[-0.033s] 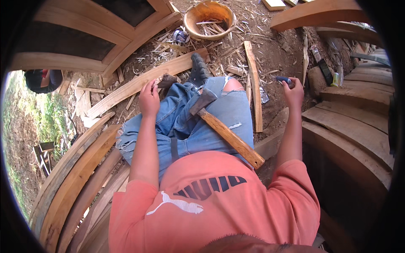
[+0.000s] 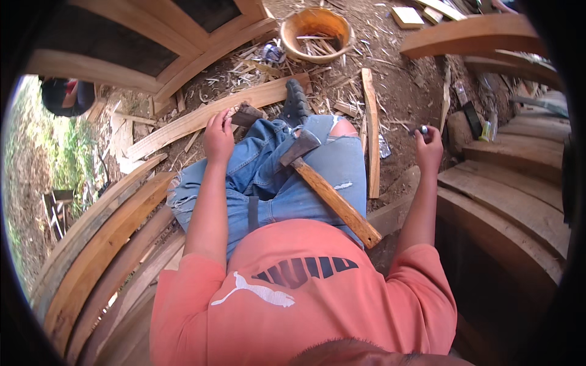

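A small cylinder [image 2: 423, 129] is pinched by the right hand [image 2: 430, 147]; any hold by the left hand [image 2: 219, 136] cannot be told.

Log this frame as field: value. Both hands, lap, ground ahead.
Left hand: fingers beside a dark brown wooden block; contact unclear
Right hand: holding a small dark object
Lap: axe with wooden handle and grey metal head, lying across torn blue jeans
Ahead: round orange bucket containing pale wood strips; long pale wooden board on the ground
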The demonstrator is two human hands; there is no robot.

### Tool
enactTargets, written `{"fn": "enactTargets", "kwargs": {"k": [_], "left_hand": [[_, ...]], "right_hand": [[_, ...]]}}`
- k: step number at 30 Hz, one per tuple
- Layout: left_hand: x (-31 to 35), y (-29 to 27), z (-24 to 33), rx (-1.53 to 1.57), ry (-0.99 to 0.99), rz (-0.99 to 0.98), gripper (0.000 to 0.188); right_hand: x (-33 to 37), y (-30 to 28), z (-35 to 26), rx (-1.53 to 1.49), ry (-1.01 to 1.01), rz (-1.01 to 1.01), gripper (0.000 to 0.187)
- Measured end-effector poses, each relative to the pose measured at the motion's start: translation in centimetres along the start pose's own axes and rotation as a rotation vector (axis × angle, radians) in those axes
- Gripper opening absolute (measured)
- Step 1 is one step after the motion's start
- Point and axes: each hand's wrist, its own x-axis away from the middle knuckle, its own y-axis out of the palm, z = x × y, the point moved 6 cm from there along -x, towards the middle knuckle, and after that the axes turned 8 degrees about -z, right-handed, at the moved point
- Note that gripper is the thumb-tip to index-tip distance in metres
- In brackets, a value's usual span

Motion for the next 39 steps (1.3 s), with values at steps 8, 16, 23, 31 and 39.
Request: {"fn": "enactTargets", "kwargs": {"k": [8,16,23,31,39], "left_hand": [[-2.6,-6.5,-0.7,0.087,0.082,0.184,0.025],[-4.7,-4.4,-6.2,0.068,-0.04,0.087,0.023],[-4.0,-4.3,-7.7,0.133,0.005,0.161,0.021],[2.1,-6.0,-10.0,0.24,-0.013,0.269,0.019],[3.4,-9.0,-6.6,0.206,0.0,0.279,0.02]], "right_hand": [[3.2,-0.4,0.4,-0.349,-0.077,-0.059,0.026],[3.6,0.5,-8.3,-0.534,-0.217,-0.229,0.031],[7.3,-1.3,-15.8,-0.511,-0.369,-0.218,0.027],[22.8,2.7,-27.4,0.407,-0.837,-0.174,0.02],[28.3,6.3,-23.8,0.424,-0.918,-0.302,0.009]]}}
